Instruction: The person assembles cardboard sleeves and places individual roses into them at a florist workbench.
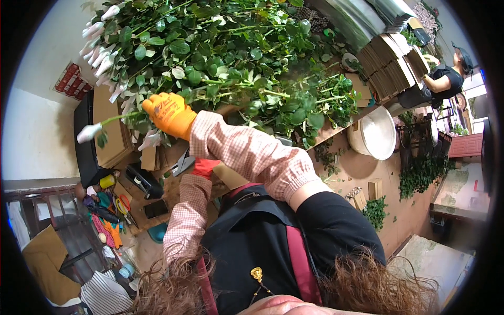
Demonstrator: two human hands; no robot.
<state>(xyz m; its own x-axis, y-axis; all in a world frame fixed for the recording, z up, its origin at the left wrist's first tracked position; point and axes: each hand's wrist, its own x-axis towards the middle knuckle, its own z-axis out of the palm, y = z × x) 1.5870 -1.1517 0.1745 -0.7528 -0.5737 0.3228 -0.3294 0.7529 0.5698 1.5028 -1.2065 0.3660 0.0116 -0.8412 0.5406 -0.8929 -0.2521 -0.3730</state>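
My right hand (169, 114), in an orange glove, is closed round the stem of a rose (89, 133) whose bud is wrapped in white netting. The bud sticks out to the left of the fist, over stacked cardboard. Above and beyond the hand lies a large pile of leafy roses (220, 47), many of their netted buds at the left end. My left hand (205, 167), in a red glove, is mostly hidden beneath my right forearm, so its fingers do not show. A grey metal tool or fitting (183, 164) lies beside it.
Scissors (124, 206), a phone (156, 209) and a black device (145, 181) lie on the bench at lower left. Cardboard sheets (108, 126) stand at left; more cardboard (388, 65) is stacked at upper right. A white tub (372, 132) is beyond the table edge. Another person (447, 80) is at far right.
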